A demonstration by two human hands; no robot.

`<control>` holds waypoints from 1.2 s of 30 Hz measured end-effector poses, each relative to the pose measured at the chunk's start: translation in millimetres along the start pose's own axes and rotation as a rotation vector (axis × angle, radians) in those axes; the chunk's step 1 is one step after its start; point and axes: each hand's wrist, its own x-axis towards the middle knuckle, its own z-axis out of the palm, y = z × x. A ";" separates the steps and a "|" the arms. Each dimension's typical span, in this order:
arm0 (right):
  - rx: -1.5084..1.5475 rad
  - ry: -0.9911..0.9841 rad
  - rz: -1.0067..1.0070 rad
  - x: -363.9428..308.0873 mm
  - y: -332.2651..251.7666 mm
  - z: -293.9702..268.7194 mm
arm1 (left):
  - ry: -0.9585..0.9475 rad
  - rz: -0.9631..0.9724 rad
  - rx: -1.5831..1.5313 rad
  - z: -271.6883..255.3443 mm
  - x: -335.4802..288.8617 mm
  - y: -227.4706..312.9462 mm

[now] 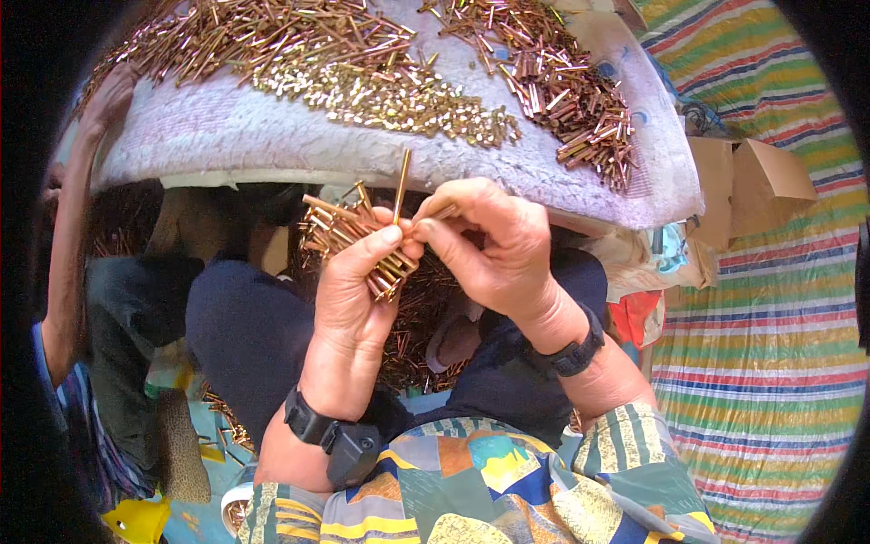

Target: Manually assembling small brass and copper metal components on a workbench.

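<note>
My left hand [352, 286] is closed round a bundle of brassy metal bolts [340, 228], their ends fanning out in several directions. One long bolt [401, 186] stands nearly upright at my left thumb and fingertips. My right hand [497, 243] meets it there, thumb and fingers pinched together. A thin metal piece shows between the right fingers, but its kind is hard to make out. Both hands are in front of the near edge of a cloth-covered table [217, 136], above my lap.
On the table lie a heap of long metal rods [272, 36], a band of small golden pieces [381, 98] and a pile of coppery tubes [580, 104]. Another person's arm [72, 190] reaches in at the left. A cardboard box [770, 177] sits right, by a striped sheet [761, 363].
</note>
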 end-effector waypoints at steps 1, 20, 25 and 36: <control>0.077 -0.044 0.035 0.1 -0.6 -1.8 | -0.007 -0.004 0.000 0.7 -0.1 -0.6; -0.651 -0.045 0.504 129.1 184.1 -95.4 | 0.280 0.027 0.116 1.6 9.4 4.1; -0.740 -0.002 0.349 132.7 186.2 -108.7 | 0.274 0.027 0.117 2.2 8.8 4.1; -1.073 -0.289 0.374 161.7 187.3 -74.2 | 0.322 0.056 0.131 4.9 8.1 6.0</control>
